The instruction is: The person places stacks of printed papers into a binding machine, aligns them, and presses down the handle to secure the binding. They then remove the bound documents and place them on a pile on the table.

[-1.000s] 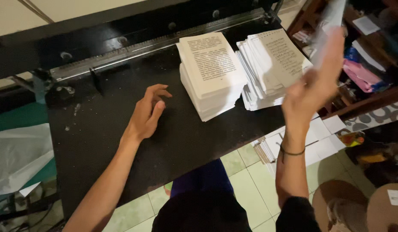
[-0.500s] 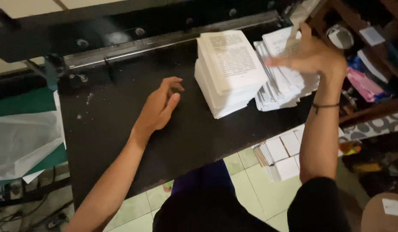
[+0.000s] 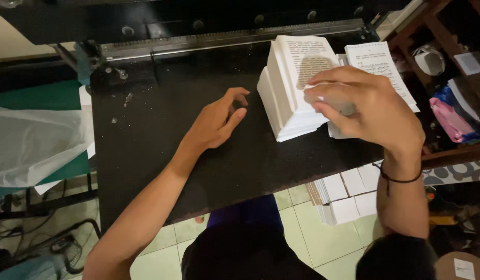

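Note:
My left hand (image 3: 216,122) lies palm down on the black cutter table (image 3: 162,155), fingers loosely curled, holding nothing, just left of a tall stack of printed white sheets (image 3: 291,78). My right hand (image 3: 369,111) hovers over the gap between that stack and a second printed stack (image 3: 377,65) to its right. Its fingers pinch a small blurred bundle of white sheets (image 3: 335,103) against the stacks' near edge. A dark band circles my right wrist.
The cutter's metal bar and dark housing (image 3: 224,36) run along the table's far edge. A white plastic bag (image 3: 32,145) lies to the left. Small paper stacks (image 3: 346,194) sit on the tiled floor below. A wooden shelf (image 3: 452,150) with packages stands at right.
My right hand came down from a raised position with the sheets to the stacks. My left hand stayed on the table. The camera moved closer.

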